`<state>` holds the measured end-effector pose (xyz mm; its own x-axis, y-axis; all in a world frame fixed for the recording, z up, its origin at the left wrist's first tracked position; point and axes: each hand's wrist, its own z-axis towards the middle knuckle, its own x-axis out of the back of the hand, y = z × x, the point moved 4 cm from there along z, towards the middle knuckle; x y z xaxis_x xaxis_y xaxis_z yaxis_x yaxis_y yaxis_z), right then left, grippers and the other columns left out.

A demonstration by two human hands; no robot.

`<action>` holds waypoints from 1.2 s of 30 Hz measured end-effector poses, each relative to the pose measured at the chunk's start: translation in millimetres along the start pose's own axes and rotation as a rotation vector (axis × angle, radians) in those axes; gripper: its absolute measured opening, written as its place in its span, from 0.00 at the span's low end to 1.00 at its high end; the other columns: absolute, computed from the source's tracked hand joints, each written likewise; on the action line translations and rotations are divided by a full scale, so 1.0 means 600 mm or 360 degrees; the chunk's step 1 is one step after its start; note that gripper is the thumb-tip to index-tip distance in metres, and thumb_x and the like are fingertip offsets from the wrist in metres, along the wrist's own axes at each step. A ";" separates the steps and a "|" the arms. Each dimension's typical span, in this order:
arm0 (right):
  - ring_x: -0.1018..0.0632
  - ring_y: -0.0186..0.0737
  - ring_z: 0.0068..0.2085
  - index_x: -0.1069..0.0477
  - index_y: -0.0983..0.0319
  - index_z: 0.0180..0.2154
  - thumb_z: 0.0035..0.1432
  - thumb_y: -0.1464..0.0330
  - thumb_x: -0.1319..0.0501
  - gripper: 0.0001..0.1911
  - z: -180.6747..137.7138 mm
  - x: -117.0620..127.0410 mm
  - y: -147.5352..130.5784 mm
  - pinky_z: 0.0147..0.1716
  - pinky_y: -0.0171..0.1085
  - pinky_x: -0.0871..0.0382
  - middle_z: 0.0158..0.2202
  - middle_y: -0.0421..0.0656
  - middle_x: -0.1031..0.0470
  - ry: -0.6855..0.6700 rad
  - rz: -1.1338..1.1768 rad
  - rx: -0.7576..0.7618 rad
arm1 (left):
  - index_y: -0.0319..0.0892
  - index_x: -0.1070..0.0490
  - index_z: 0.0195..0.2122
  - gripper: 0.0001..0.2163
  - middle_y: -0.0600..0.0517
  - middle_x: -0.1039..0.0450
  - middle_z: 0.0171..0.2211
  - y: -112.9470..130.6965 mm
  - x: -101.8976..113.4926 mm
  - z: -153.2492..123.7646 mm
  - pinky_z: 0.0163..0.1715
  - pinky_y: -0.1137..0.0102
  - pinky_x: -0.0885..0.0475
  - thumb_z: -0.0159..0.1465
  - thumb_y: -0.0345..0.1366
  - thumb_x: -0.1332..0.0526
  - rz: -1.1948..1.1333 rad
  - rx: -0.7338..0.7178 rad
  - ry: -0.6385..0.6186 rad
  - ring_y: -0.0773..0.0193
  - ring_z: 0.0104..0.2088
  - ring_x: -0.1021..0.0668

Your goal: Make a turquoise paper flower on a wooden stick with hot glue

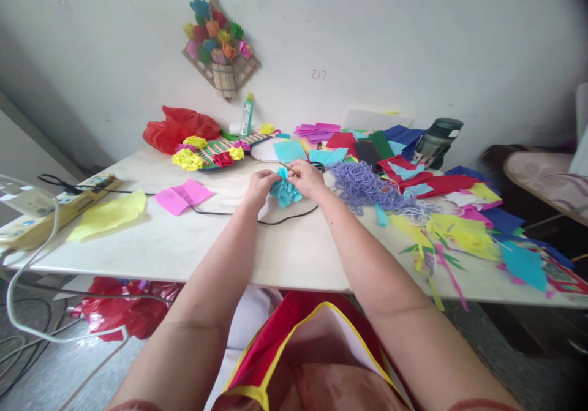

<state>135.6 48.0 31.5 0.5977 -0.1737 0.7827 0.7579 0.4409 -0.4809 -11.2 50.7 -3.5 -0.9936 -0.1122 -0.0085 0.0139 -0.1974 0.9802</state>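
A light-blue crepe paper flower (285,195) is between my two hands, just above the tabletop. My left hand (261,187) is closed in a pinch on the flower's left edge. My right hand (307,179) has its fingers bent in at the flower's upper right and grips a thin brown stick (287,166), whose end points up to the left. The fingertips of both hands partly cover the flower's upper petals. A pink paper sheet (184,196) with a fold lies left of my hands, and a black cord (285,220) runs across the table in front of the flower.
Purple yarn (367,185) and scattered coloured paper (459,234) cover the right side, near a dark bottle (438,141). A decorated green piece (220,154) and a glue tube (247,116) are at the back. On the left are a yellow sheet (110,216) and a power strip (59,212).
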 end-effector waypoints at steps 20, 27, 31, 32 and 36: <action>0.23 0.41 0.45 0.23 0.59 0.38 0.56 0.68 0.40 0.08 -0.003 0.005 -0.006 0.43 0.37 0.31 0.49 0.42 0.22 -0.0087 -0.0090 -0.0096 | 0.41 0.35 0.17 0.05 0.58 0.41 0.15 0.005 -0.003 0.004 0.20 0.73 0.46 0.45 0.33 0.38 0.0126 -0.0241 0.0045 0.72 0.19 0.40; 0.22 0.41 0.43 0.23 0.59 0.39 0.55 0.69 0.38 0.09 -0.002 0.007 -0.002 0.43 0.38 0.31 0.47 0.41 0.21 -0.0062 -0.0033 -0.0203 | 0.41 0.33 0.18 0.05 0.58 0.38 0.16 0.006 -0.006 0.004 0.21 0.73 0.43 0.47 0.33 0.38 0.0268 -0.0329 0.0023 0.70 0.20 0.36; 0.22 0.38 0.42 0.23 0.60 0.38 0.55 0.73 0.38 0.08 0.001 0.001 0.003 0.43 0.37 0.31 0.48 0.41 0.22 -0.0005 0.0091 -0.0121 | 0.42 0.35 0.17 0.05 0.58 0.41 0.15 -0.003 -0.001 0.009 0.21 0.73 0.42 0.46 0.32 0.38 0.0184 -0.0215 0.0084 0.70 0.20 0.38; 0.23 0.38 0.43 0.23 0.60 0.36 0.54 0.73 0.37 0.07 0.001 0.000 0.003 0.44 0.36 0.31 0.49 0.40 0.22 0.0016 0.0114 -0.0066 | 0.42 0.35 0.17 0.05 0.58 0.41 0.15 -0.005 0.000 0.010 0.21 0.73 0.42 0.45 0.33 0.39 0.0147 -0.0175 0.0098 0.70 0.20 0.37; 0.23 0.38 0.46 0.23 0.60 0.32 0.54 0.74 0.38 0.05 0.002 -0.003 0.001 0.45 0.35 0.32 0.52 0.39 0.24 0.0073 0.0140 0.0134 | 0.42 0.36 0.17 0.05 0.58 0.40 0.15 -0.003 0.002 0.004 0.21 0.74 0.39 0.43 0.33 0.39 0.0046 -0.0008 0.0128 0.71 0.19 0.37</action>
<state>134.9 49.7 30.5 0.6738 -0.1702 0.7191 0.6783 0.5285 -0.5105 -12.7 53.2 -4.6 -0.9807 -0.1957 0.0039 0.0433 -0.1978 0.9793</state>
